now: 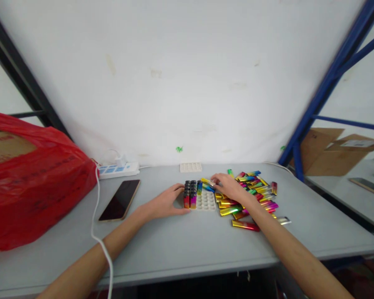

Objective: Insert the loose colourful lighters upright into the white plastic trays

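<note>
A white tray (pixel 206 201) with round holes lies on the table between my hands. Two rows of lighters (pixel 190 195) with black tops and shiny red and purple bodies stand upright along its left side. My left hand (pixel 166 202) curves around that side, thumb at the near corner and fingers at the far one, holding the tray. My right hand (pixel 227 185) is at the tray's far right, fingers pinched on a yellow metallic lighter (pixel 208 182); the fingertips are partly hidden. A blue-green lighter (pixel 200 187) stands close by. Under and beside my right arm lies a loose pile of shiny lighters (pixel 230 210).
A second white tray (pixel 190 167) rests against the wall. To the left are a phone (pixel 120 200), a power strip (pixel 120 169), a red plastic bag (pixel 43 187) and a white cable (pixel 96 232) crossing my left forearm. A cardboard box (pixel 333 153) stands beyond the blue frame (pixel 327 91).
</note>
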Motion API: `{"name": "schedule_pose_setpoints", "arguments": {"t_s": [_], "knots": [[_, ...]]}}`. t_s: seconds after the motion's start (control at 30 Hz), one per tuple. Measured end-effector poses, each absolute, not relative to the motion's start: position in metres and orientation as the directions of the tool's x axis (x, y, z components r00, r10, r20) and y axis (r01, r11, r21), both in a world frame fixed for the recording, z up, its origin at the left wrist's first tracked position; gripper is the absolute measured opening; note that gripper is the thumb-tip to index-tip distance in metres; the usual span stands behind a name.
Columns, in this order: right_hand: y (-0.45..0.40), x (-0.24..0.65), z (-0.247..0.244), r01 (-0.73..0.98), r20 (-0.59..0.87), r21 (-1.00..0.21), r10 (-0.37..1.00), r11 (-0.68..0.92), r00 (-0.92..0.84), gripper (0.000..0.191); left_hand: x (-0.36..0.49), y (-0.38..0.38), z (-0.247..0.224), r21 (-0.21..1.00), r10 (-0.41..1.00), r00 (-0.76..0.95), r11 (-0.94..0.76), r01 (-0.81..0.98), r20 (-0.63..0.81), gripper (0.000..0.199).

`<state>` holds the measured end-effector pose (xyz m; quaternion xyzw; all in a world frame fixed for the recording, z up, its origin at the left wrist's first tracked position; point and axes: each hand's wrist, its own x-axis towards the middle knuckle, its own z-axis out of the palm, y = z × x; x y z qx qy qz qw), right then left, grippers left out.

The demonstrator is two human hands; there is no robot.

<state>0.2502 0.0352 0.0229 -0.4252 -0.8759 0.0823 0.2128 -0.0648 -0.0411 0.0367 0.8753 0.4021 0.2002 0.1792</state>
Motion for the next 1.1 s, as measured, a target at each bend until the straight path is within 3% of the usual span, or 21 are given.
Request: {"name": "schedule_pose_setpoints", "arguments": {"t_s": [0.1, 0.2, 0.33, 0.43, 0.53, 0.73, 0.97, 1.1], "knots": [[0.037, 0.252, 0.021, 0.703, 0.358, -0.364, 0.788, 0.611, -0.500, 0.027, -0.064, -0.042, 0.038, 0.480, 0.781, 0.592, -0.604, 0.636, 0.198, 0.071], [0.040, 0.254, 0.020, 0.642, 0.441, -0.510, 0.815, 0.572, -0.376, 0.027, -0.063, -0.042, 0.039, 0.481, 0.793, 0.583, -0.585, 0.653, 0.174, 0.072], [0.041, 0.251, 0.026, 0.326, 0.402, -0.832, 0.893, 0.449, -0.203, 0.024, -0.063, -0.042, 0.039, 0.470, 0.799, 0.582, -0.575, 0.670, 0.149, 0.075], [0.036, 0.247, 0.034, 0.053, 0.311, -0.946, 0.941, 0.320, -0.133, 0.041, -0.063, -0.042, 0.038, 0.464, 0.796, 0.585, -0.581, 0.668, 0.154, 0.074], [0.029, 0.241, 0.040, -0.087, 0.240, -0.969, 0.964, 0.231, -0.117, 0.048, -0.063, -0.042, 0.039, 0.459, 0.795, 0.589, -0.583, 0.671, 0.149, 0.074], [0.019, 0.230, 0.044, -0.173, 0.252, -0.959, 0.951, 0.222, -0.178, 0.054, -0.063, -0.042, 0.042, 0.458, 0.790, 0.594, -0.589, 0.665, 0.152, 0.073], [0.009, 0.225, 0.047, 0.002, 0.327, -0.937, 0.877, 0.350, -0.353, 0.048, -0.063, -0.045, 0.042, 0.464, 0.798, 0.580, -0.581, 0.668, 0.165, 0.074], [0.005, 0.226, 0.050, 0.192, 0.366, -0.871, 0.857, 0.453, -0.362, 0.043, -0.063, -0.044, 0.040, 0.463, 0.797, 0.579, -0.584, 0.667, 0.172, 0.074]]}}
